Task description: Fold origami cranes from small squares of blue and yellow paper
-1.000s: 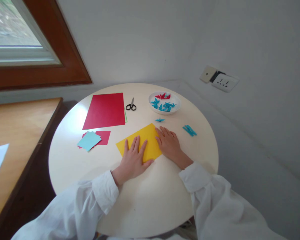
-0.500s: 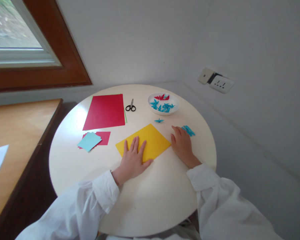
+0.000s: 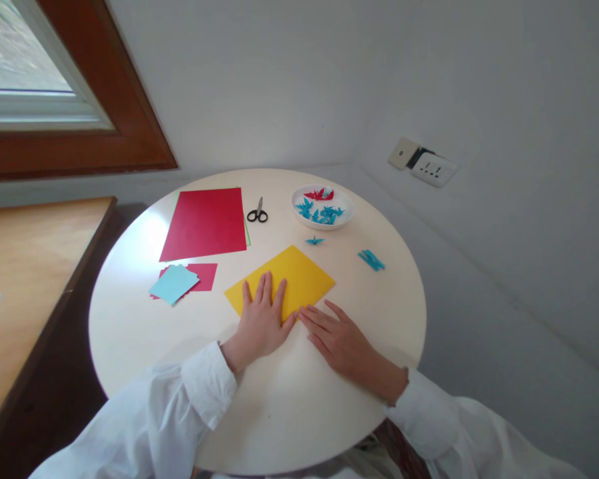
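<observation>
A yellow paper sheet (image 3: pixel 294 276) lies flat near the middle of the round cream table (image 3: pixel 289 399). My left hand (image 3: pixel 260 324) rests flat on its near left part, fingers spread. My right hand (image 3: pixel 337 336) lies flat on the table just right of the left one, fingers stretched out, their tips touching the yellow sheet's near edge. Neither hand holds anything.
A large red sheet (image 3: pixel 205 221) and black scissors (image 3: pixel 257 213) lie at the back. A white dish (image 3: pixel 322 206) holds several small blue and red folded paper pieces. Loose blue pieces (image 3: pixel 371 259) lie right. A light blue square (image 3: pixel 174 283) overlaps a small red one, left.
My right hand slid from the yellow sheet's right part out to the right, then came back to its near edge beside my left hand. My left hand stayed put.
</observation>
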The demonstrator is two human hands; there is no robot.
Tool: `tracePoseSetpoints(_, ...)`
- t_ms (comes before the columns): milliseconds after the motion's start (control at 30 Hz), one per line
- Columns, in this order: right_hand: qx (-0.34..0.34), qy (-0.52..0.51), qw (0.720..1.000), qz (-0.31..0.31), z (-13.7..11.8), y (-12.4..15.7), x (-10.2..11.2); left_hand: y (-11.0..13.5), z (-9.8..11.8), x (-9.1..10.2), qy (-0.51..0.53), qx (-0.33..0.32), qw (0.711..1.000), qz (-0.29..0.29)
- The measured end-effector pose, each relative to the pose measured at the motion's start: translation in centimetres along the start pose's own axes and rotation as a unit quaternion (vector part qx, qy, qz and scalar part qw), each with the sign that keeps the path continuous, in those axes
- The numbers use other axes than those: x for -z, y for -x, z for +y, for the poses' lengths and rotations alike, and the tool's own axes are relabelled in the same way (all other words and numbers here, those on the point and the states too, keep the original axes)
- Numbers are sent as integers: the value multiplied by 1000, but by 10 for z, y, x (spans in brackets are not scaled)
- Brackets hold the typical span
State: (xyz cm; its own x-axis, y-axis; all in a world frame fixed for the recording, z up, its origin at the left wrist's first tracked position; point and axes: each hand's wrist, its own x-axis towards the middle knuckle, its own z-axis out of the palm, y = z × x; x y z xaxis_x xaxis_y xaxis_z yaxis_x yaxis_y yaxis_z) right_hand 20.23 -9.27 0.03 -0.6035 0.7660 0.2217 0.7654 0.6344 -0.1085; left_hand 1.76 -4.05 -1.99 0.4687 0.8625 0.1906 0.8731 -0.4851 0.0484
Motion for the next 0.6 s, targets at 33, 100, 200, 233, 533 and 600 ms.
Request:
tracePoseSetpoints(33,-3,5,1000,-3,2,0,0,0,0,0,0,0,1000,-1)
tracePoseSetpoints(100,-13,14,1000,-10,7,1,1,0,0,0,-1,-1,1000,-2)
tracePoseSetpoints(200,-44,26,998,-22,20,2,2,0,1,1,-1,-2,1000,-3)
tracePoseSetpoints(233,-59,32,998,-22,26,3,2,0,1,1,-2,-2,1000,-3)
tracePoseSetpoints(533,-151,63,986,-8,70,8,-4,-2,0,6,15,1,999,-30)
tracePoseSetpoints(600,-143,46,989,-1,71,6,-6,-3,0,6,20,5,999,-41)
